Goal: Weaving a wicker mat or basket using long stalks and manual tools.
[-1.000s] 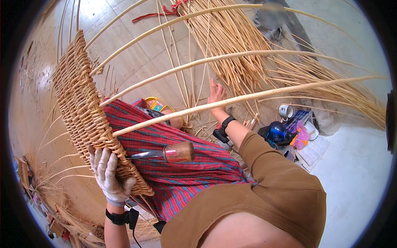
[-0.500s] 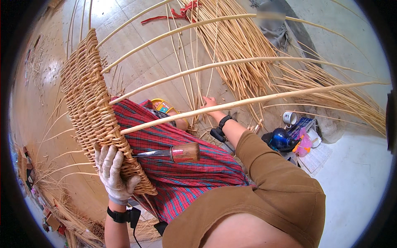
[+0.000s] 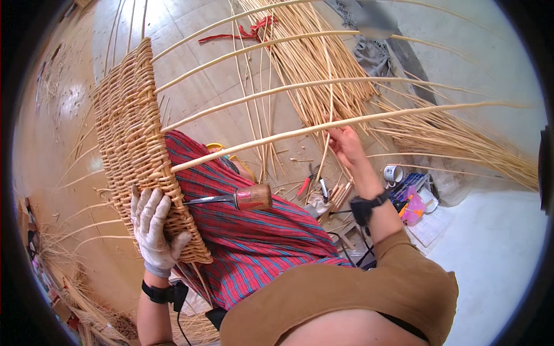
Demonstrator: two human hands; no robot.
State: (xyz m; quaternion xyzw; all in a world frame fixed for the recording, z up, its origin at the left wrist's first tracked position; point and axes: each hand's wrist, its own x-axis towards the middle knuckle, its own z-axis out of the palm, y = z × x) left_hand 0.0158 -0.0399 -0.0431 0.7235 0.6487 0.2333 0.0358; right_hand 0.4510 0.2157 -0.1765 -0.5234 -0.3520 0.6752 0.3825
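Note:
In my left hand (image 3: 154,228), which wears a white glove, is the lower end of a woven wicker panel (image 3: 128,138); the fingers lie over its face and the thumb is at its edge. Long pale stakes (image 3: 277,136) run out of the panel to the right. A bodkin-like tool (image 3: 254,198) with a wooden handle and metal shaft sticks out of the weave near that hand. My bare right hand (image 3: 346,144) pinches a thin wicker rod (image 3: 330,86) beyond the nearest stake. The red plaid cloth (image 3: 248,242) covers my lap under the panel.
A large bundle of peeled rods (image 3: 311,69) lies on the floor ahead, beside a red tie (image 3: 254,32). Red-handled cutters (image 3: 304,185) lie near my right wrist. A white mug (image 3: 393,173) stands at the right. Loose rods and scraps (image 3: 86,294) lie at the lower left.
My right hand has moved right from the loose rods on the floor and now has a thin rod in its fingers. The panel has tilted slightly; my left hand keeps its grip.

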